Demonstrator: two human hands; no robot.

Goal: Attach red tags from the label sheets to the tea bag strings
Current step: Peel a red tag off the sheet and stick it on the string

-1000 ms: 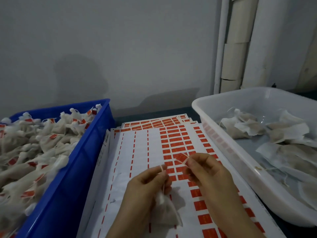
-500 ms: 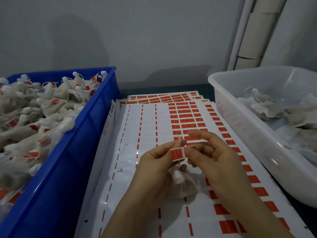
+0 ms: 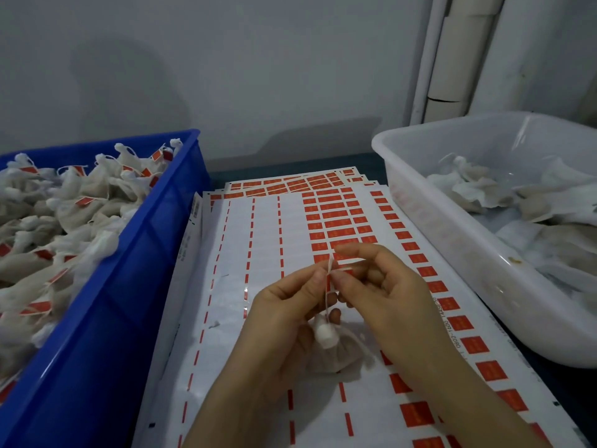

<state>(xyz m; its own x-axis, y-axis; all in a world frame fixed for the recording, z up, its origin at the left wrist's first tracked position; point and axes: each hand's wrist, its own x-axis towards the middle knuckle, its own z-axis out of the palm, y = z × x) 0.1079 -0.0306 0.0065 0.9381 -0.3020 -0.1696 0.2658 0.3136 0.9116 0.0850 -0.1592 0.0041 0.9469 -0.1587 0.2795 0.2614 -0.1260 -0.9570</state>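
Note:
A small tea bag [image 3: 336,350] hangs over the label sheets [image 3: 265,240], its white string [image 3: 329,297] running up between my hands. My left hand [image 3: 284,315] pinches the string near its top. My right hand [image 3: 378,292] pinches a red tag [image 3: 328,283], folded around the string right beside the left fingertips. Both hands meet at the centre of the view, above the sheet's rows of red tags [image 3: 336,218].
A blue bin [image 3: 106,302] on the left is heaped with tagged tea bags [image 3: 58,221]. A white tub [image 3: 452,227] on the right holds untagged tea bags [image 3: 533,205]. Several label sheets are stacked between them. A grey wall rises behind.
The tag, flat between both hands half a second ago, now sits folded edge-on around the string. The hands stayed together; the tea bag hangs lower.

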